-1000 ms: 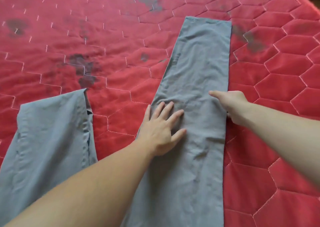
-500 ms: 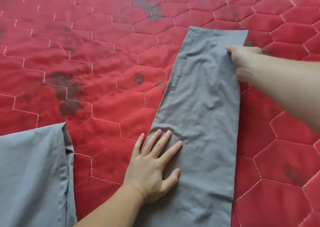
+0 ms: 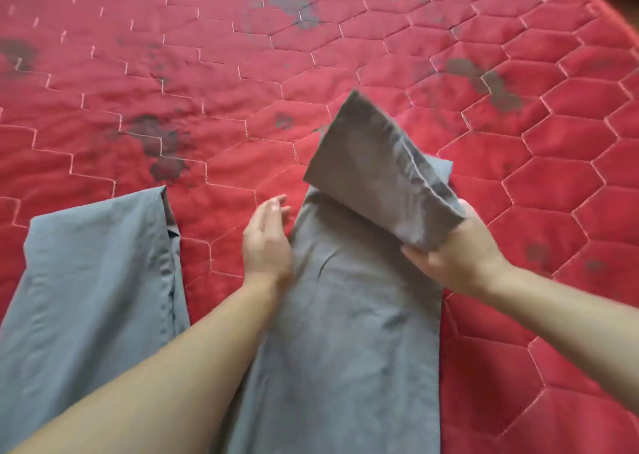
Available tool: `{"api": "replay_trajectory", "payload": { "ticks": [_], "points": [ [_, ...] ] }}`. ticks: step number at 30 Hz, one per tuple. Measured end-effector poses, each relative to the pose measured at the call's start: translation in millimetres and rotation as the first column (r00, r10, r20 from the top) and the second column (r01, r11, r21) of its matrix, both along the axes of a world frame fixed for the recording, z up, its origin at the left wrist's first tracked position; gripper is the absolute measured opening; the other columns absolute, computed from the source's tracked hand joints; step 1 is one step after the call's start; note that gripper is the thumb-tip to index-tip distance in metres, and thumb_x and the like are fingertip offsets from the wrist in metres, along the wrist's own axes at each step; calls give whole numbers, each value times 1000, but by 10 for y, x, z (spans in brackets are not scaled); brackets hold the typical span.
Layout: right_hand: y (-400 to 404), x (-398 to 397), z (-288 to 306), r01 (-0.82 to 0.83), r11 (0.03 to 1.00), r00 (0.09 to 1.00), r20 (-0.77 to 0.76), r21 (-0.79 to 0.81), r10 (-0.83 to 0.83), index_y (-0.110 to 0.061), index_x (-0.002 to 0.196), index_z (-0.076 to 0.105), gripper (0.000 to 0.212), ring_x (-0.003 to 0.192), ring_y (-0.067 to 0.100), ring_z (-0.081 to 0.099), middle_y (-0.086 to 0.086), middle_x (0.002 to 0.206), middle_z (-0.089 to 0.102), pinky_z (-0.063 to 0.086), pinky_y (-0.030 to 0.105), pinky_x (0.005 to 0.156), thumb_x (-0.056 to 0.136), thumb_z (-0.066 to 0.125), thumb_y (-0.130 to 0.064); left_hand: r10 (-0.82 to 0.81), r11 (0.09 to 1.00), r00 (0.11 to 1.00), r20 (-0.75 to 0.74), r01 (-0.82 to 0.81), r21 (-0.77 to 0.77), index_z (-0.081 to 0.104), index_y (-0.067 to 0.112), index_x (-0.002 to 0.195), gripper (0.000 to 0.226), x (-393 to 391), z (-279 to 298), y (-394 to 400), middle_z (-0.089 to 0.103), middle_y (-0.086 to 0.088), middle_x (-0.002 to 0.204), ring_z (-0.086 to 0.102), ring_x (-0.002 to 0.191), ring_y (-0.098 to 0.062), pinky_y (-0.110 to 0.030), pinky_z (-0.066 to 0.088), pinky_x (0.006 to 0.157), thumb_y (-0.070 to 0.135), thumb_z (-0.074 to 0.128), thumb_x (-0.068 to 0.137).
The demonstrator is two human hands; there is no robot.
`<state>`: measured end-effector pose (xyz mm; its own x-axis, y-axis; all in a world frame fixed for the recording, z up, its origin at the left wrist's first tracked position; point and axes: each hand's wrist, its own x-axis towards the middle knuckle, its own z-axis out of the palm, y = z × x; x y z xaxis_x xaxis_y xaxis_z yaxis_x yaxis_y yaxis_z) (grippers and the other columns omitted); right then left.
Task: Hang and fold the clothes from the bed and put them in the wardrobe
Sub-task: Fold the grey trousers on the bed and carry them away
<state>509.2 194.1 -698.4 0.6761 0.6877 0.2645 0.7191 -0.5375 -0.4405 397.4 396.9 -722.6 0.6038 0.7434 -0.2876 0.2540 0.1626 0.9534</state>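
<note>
A grey garment (image 3: 345,332) lies in 2 long strips on the red quilted bed (image 3: 207,73), one at the lower left of the frame, the other running up the centre. The right hand (image 3: 456,256), right of centre, grips the far end of the centre strip, lifted and doubled back over the cloth. The left hand (image 3: 268,242) sits with relaxed fingers at that strip's left edge, holding nothing.

Grey trouser leg (image 3: 345,332) flat on bed, far end (image 3: 377,173) folded back, raised.
</note>
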Motion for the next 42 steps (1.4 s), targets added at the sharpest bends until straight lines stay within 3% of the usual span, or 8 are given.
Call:
{"api": "replay_trajectory", "payload": {
  "ticks": [3, 5, 11, 16, 19, 23, 35, 42],
  "points": [
    [-292, -480, -234, 13, 989, 997, -69, -150, -23, -4, 76, 73, 16, 103, 42, 62, 20, 112, 66, 50, 51, 81, 62, 76, 1, 1, 864, 993, -120, -62, -500, 63, 23, 107, 53, -264, 133, -5, 73, -1, 85, 72, 77, -21, -34, 54, 70, 65, 34, 93],
    [-362, -752, -310, 143, 975, 979, -123, -171, -165, -16, 72, 76, 22, 116, 44, 52, 18, 126, 59, 45, 51, 90, 62, 80, 3, -122, 793, 977, -173, -9, -609, 63, 26, 105, 58, -418, 161, -35, 74, -1, 88, 72, 80, -24, -39, 56, 75, 74, 37, 86],
    [-234, -1131, -226, 508, 861, 709, -558, -21, -432, -25, 90, 67, 20, 89, 23, 60, 3, 95, 63, 40, 24, 80, 82, 63, -6, -166, 861, 965, -205, 40, -507, 65, 20, 86, 9, -627, 267, -194, 71, -3, 83, 68, 71, -18, -37, 58, 53, 27, 64, 92],
    [-109, -1285, -83, 641, 738, 370, -758, -211, -538, -11, 129, 48, 67, 100, 25, 66, 6, 116, 63, 52, 42, 92, 75, 80, -32, -146, 870, 984, -103, 78, -486, 57, 18, 98, 27, -964, 397, -254, 64, -4, 92, 65, 65, -13, -32, 58, 50, -8, 54, 91],
    [-139, -1494, -14, 599, 774, 227, -883, -205, -410, -11, 91, 70, 13, 63, 8, 68, 3, 91, 73, 53, 19, 57, 80, 76, -13, -167, 866, 980, -112, 91, -492, 48, 20, 115, 40, -1269, 476, -203, 65, -7, 100, 67, 62, -13, -30, 57, 49, -9, 56, 88],
    [-320, -1823, 3, 608, 770, 73, -952, -193, -296, -12, 94, 68, 7, 60, 12, 66, -1, 78, 73, 48, 19, 51, 91, 64, -16, -322, 848, 922, -215, 181, -497, 51, 17, 116, 38, -1815, 449, -194, 66, -6, 100, 66, 68, -14, -28, 57, 51, -4, 64, 86],
    [-741, -2676, -140, 517, 782, 185, -846, -349, -500, -10, 83, 68, 3, 43, 6, 49, -5, 55, 60, 41, 18, 39, 84, 71, -11, -509, 848, 736, -446, 341, -405, 54, 17, 83, 12, -2586, 131, -568, 65, -2, 69, 62, 47, -11, -22, 52, 46, 14, 64, 90],
    [-695, -2781, -131, 462, 762, 471, -603, -454, -644, -9, 73, 61, 26, 51, 18, 66, 0, 52, 66, 48, 30, 53, 74, 77, -30, -250, 889, 718, -650, 436, 140, 40, 25, 85, 33, -2728, 18, -707, 60, 0, 91, 61, 86, -26, -34, 49, 73, 31, 72, 79]
  ]
}}
